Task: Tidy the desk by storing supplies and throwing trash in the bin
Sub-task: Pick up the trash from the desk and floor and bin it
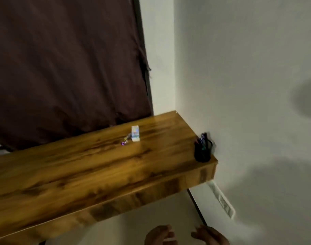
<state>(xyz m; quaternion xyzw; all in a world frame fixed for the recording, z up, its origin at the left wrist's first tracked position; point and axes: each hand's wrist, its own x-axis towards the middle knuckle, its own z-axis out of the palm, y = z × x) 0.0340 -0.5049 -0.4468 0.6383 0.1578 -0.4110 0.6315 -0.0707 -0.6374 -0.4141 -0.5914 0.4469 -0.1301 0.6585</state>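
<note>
Both hands, left hand (160, 236) and right hand (210, 235), are seen at six o'clock, each grip loose and empty; the small box (135, 136) is left unstored on the worktop (80, 170).

Worktop (66, 175): broad bare wood across the left and front gives open approach. Obstacles: a small white box (135, 133) with what may be clips (125, 140) just beside it, mid-surface; a black pen holder (203, 150) at the right front corner against the wall (248, 85); a dark curtain (62, 59) behind.

dark brown curtain (62, 68), white wall (239, 68), wall socket (224, 204) below right
</note>
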